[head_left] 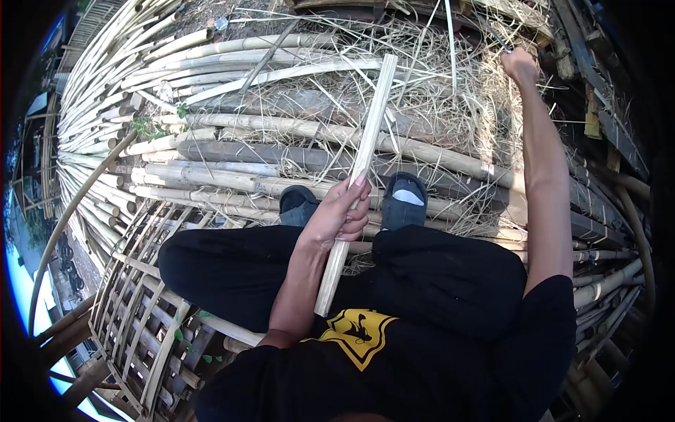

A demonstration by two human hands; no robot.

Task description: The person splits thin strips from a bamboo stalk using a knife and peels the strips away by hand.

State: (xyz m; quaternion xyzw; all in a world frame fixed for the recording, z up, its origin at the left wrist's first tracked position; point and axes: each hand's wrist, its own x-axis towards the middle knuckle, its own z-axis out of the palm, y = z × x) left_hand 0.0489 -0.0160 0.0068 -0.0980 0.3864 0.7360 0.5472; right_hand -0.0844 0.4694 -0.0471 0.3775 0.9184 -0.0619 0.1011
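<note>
My left hand is wrapped round the middle of a pale split-bamboo strip, which stands slanted in front of my body, its lower end near my shirt. Out at the upper right, my right hand is closed round the handle end of a thin dark tool, perhaps a blade. The tool points up and left over loose straw-like shavings. Hand and tool are well apart from the strip.
Long bamboo poles lie across the ground before my shoes. A woven bamboo lattice stands at the lower left, beside a curved pole. Dark timber edges the right side.
</note>
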